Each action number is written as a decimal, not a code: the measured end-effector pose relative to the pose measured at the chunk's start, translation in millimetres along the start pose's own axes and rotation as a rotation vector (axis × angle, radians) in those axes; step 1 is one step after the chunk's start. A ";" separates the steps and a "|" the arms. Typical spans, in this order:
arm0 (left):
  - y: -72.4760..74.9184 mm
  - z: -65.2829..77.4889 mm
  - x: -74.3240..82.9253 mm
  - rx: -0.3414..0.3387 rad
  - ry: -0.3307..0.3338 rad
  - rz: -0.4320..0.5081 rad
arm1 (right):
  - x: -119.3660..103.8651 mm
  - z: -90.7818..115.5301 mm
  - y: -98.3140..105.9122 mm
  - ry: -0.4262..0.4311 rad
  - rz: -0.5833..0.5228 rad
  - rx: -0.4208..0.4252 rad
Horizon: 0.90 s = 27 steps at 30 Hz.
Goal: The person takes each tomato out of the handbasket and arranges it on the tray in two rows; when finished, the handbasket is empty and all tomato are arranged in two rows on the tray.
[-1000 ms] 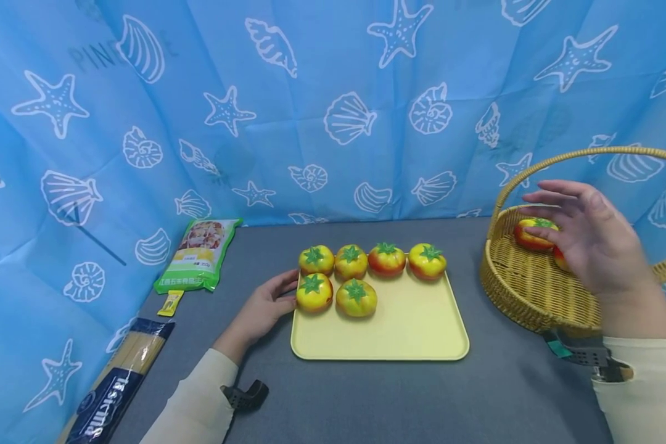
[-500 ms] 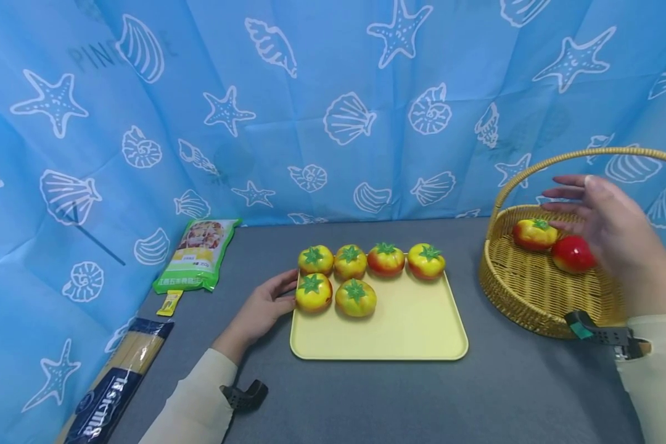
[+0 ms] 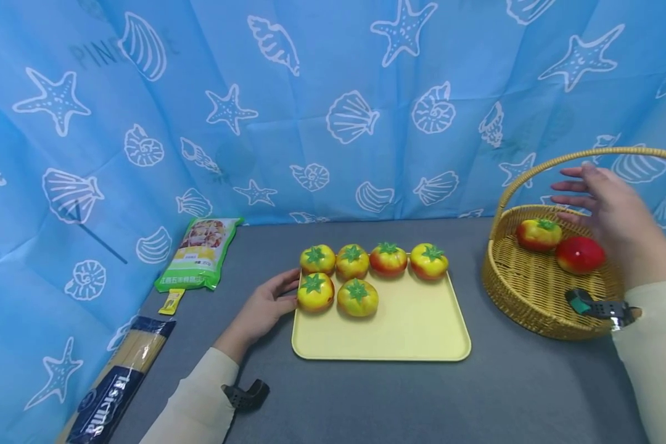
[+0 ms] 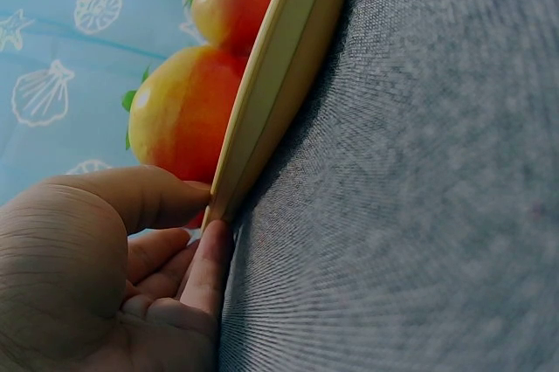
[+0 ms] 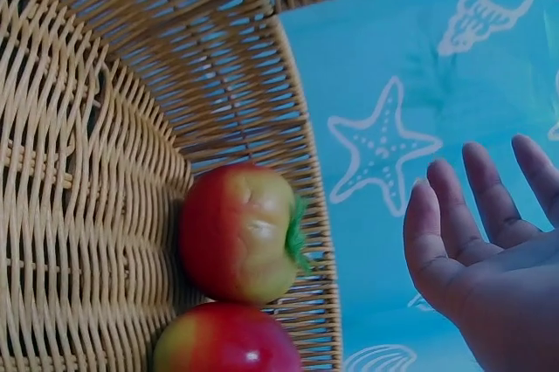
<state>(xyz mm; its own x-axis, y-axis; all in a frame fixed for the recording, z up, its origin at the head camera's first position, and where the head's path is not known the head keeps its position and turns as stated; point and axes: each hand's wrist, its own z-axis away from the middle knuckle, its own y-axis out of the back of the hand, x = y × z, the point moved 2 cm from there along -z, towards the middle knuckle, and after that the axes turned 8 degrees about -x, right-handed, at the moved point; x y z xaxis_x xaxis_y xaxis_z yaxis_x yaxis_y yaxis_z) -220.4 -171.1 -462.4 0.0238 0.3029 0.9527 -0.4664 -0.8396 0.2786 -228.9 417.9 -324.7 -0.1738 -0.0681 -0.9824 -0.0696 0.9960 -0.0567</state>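
Observation:
In the head view, my left hand [image 3: 263, 307] is at the left edge of a yellow tray [image 3: 388, 339]. Its thumb and fingers pinch the tray's rim [image 4: 262, 101] in the left wrist view. Several yellow-red toy tomatoes [image 3: 357, 298] with green star-shaped tops sit on the tray, four across the back and two in front. My right hand [image 3: 616, 213] hangs over the wicker basket [image 3: 510, 290] with fingers spread and nothing in them. Inside the basket lie a yellow-red toy tomato [image 5: 240, 232] and a redder one [image 5: 229, 341], side by side.
The basket's tall handle [image 3: 588, 153] arches over the right hand. On the left lie a green food bag [image 3: 200, 253], a small yellow packet [image 3: 171, 301] and a pack of noodles [image 3: 123, 376]. A blue shell-print curtain [image 3: 311, 111] hangs behind the grey table [image 3: 366, 394].
My right hand has moved right and slightly up inside the handle, uncovering the red toy tomato in the basket. The left hand and the tray have stayed in place.

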 end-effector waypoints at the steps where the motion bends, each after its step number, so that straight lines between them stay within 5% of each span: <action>1: 0.1 0.0 0.0 0.002 0.000 0.001 | 1.4 -1.4 1.3 0.001 -0.007 0.007; 17: -1.4 -0.3 0.3 0.000 -0.021 -0.010 | 35.3 1.0 19.9 0.002 0.022 0.171; 21: -0.3 0.8 -0.1 0.009 -0.019 -0.009 | 41.7 0.6 24.5 -0.033 0.109 0.153; 27: -0.6 0.8 1.1 0.005 -0.007 -0.014 | 50.2 -1.1 23.4 -0.155 0.542 0.063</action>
<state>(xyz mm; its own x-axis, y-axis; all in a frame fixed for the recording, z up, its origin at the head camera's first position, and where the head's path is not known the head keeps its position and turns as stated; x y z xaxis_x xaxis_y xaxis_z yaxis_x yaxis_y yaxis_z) -219.3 -170.7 -461.4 0.0369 0.3113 0.9496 -0.4613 -0.8377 0.2925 -240.3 437.7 -375.1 -0.0222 0.4588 -0.8882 0.0492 0.8879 0.4574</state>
